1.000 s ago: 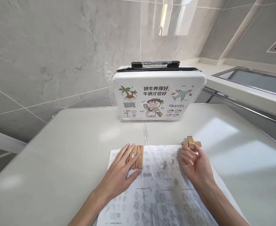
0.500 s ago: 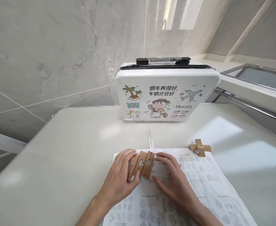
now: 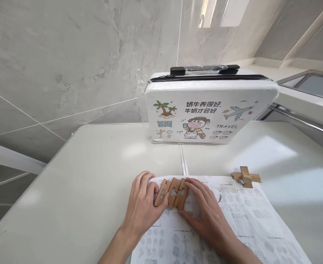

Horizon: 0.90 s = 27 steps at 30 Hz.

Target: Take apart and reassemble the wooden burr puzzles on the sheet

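Observation:
Three flat wooden puzzle pieces lie side by side on the printed sheet (image 3: 183, 238), slanted and touching. The left wooden piece (image 3: 161, 194) bears a handwritten 2 and has an oval slot. My left hand (image 3: 143, 205) pinches it, curled forefinger at its left edge and thumb at its lower right. The middle wooden piece (image 3: 174, 193) has an irregular cutout and is close to my left thumb. Around the right wooden piece (image 3: 180, 200), which also has a cutout, my right hand (image 3: 205, 209) closes with fingertips at its top and thumb at its lower end.
A cross-shaped wooden burr puzzle (image 3: 246, 177) rests at the sheet's far right corner. Behind stands a white plastic-wrapped case (image 3: 205, 95) with cartoon prints and a black handle. The white table (image 3: 95, 176) has a seam, and a grey wall (image 3: 68, 55) rises behind.
My right hand has come in from beside the pieces to grip the right one. My left fingers have drawn back, uncovering the piece marked 2. The view has turned slightly left.

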Tool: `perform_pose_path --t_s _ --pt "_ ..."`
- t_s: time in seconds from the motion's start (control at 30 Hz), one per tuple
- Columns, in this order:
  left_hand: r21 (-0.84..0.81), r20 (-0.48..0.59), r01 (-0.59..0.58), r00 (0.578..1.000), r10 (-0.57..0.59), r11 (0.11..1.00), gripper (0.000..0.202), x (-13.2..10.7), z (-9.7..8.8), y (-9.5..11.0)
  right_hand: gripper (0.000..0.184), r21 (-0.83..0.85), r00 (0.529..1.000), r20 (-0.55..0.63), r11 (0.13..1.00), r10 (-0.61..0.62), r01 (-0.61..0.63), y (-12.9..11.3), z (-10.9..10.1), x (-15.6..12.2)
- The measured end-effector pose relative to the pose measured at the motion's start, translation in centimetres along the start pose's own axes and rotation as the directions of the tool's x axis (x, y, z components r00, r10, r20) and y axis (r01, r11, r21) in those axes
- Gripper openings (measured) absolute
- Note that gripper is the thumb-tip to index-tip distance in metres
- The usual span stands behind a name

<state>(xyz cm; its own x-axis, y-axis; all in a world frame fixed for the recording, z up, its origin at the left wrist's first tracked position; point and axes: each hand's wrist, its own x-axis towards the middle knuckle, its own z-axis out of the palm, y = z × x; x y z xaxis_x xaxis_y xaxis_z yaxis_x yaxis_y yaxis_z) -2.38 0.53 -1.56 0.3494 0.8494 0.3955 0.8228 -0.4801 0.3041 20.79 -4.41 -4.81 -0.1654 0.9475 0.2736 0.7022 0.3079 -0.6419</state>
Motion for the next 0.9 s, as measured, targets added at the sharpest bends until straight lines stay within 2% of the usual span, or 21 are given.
perform_pose_path --t_s 0.13,0.23,0.27,0.3,0.37,0.4,0.47,0.53,0.6,0.7,0.8,0.9 --pt "-0.028 -0.024 -0.023 0.999 0.022 0.999 0.023 0.0 0.1 0.2 0.067 0.062 0.999 -0.048 0.998 0.011 -0.008 -0.2 -0.2 0.1" --pt "-0.081 -0.043 -0.039 0.998 0.035 0.996 0.019 0.0 -0.1 0.3 0.062 0.286 0.996 -0.042 0.956 0.074 -0.059 -0.7 -0.9 0.1" --pt "-0.104 -0.050 -0.031 0.998 0.026 0.994 0.019 0.1 -0.2 0.3 0.061 0.421 0.994 -0.005 0.902 0.110 -0.098 -0.9 -1.2 0.2" --pt "-0.134 -0.052 -0.014 0.999 0.007 0.991 0.018 0.1 -0.4 0.3 0.062 0.565 0.988 0.057 0.812 0.142 -0.149 -1.2 -1.5 0.3" --pt "-0.226 -0.024 0.058 0.998 -0.066 0.972 0.021 0.2 -0.7 0.4 0.066 0.785 0.955 0.230 0.544 0.187 -0.295 -1.7 -2.2 0.5" --pt "-0.287 0.018 0.120 0.993 -0.120 0.950 0.024 0.2 -0.8 0.5 0.068 0.836 0.932 0.309 0.414 0.187 -0.360 -1.9 -2.5 0.6" --pt "-0.423 0.165 0.285 0.958 -0.236 0.860 0.030 0.3 -1.1 0.8 0.069 0.872 0.903 0.399 0.237 0.160 -0.428 -2.2 -3.1 0.8" --pt "-0.523 0.334 0.436 0.895 -0.295 0.733 0.033 0.5 -1.3 1.4 0.066 0.880 0.890 0.439 0.141 0.120 -0.453 -2.4 -3.5 0.9" --pt "-0.582 0.441 0.516 0.849 -0.289 0.628 0.034 0.8 -1.3 2.2 0.064 0.875 0.877 0.472 0.075 0.086 -0.478 -2.5 -3.8 1.0" --pt "-0.642 0.494 0.553 0.828 -0.266 0.530 0.037 1.4 -1.3 3.4 0.056 0.855 0.851 0.516 0.001 0.092 -0.519 -2.6 -3.9 0.9" --pt "-0.692 0.509 0.555 0.829 -0.233 0.462 0.040 1.9 -1.2 4.2 0.049 0.834 0.827 0.551 -0.041 0.111 -0.550 -2.5 -3.9 0.9" --pt "-0.720 0.517 0.540 0.836 -0.183 0.435 0.042 2.1 -0.9 4.7 0.063 0.823 0.809 0.568 -0.084 0.152 -0.562 -2.2 -3.8 0.9"
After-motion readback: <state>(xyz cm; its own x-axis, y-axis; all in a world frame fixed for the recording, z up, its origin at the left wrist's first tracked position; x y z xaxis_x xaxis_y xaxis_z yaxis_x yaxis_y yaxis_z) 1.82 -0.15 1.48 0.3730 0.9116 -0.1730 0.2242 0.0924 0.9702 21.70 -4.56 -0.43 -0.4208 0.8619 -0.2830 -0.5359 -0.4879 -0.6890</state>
